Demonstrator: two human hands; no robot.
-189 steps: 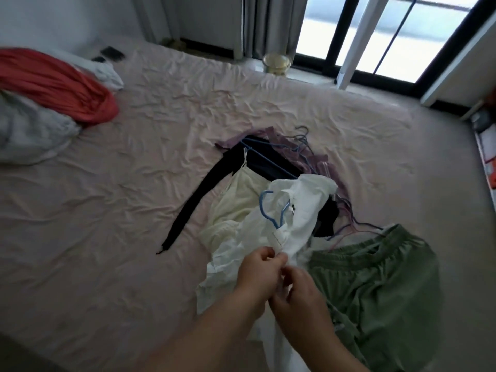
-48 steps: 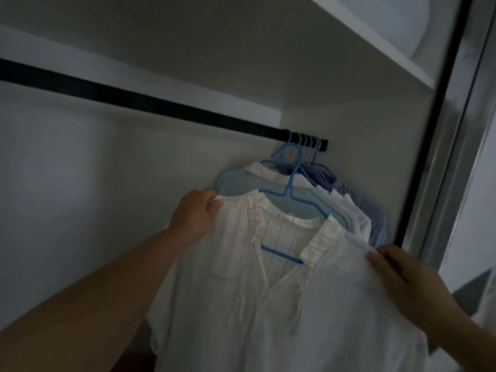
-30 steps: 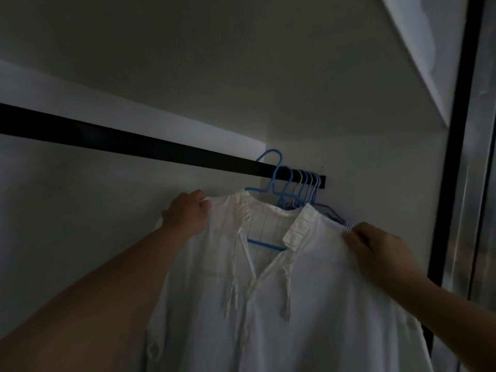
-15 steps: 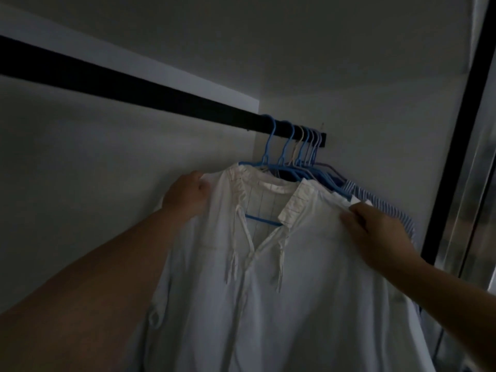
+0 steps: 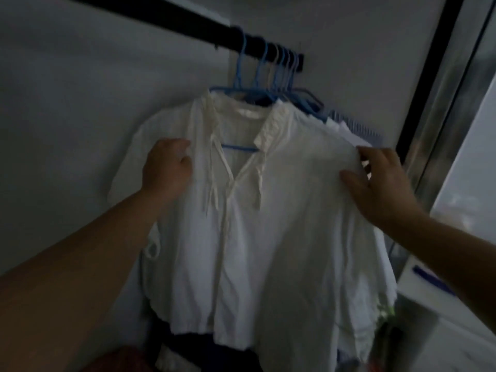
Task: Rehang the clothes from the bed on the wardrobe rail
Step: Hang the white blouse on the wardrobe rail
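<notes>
A white shirt (image 5: 268,224) hangs on a blue hanger (image 5: 240,84) whose hook sits over the black wardrobe rail (image 5: 171,18). My left hand (image 5: 167,170) rests on the shirt's left chest, fingers loosely curled against the cloth. At the shirt's right shoulder, my right hand (image 5: 381,183) lies with fingers spread, thumb on the fabric. Whether either hand pinches the cloth is unclear. Behind the shirt several more blue hangers (image 5: 281,65) carry other shirts, one blue-striped (image 5: 357,127).
The wardrobe's back wall (image 5: 67,103) is to the left, with bare rail there. A dark door frame (image 5: 434,71) stands at the right. Dark and reddish clothes (image 5: 128,358) lie at the wardrobe bottom. A pale surface with a blue object (image 5: 432,280) is at lower right.
The shirt went from held below the rail to hanging on it. Both hands slid down from the shoulders, the left onto the chest, and the right hand's fingers have spread. My view tilted downward.
</notes>
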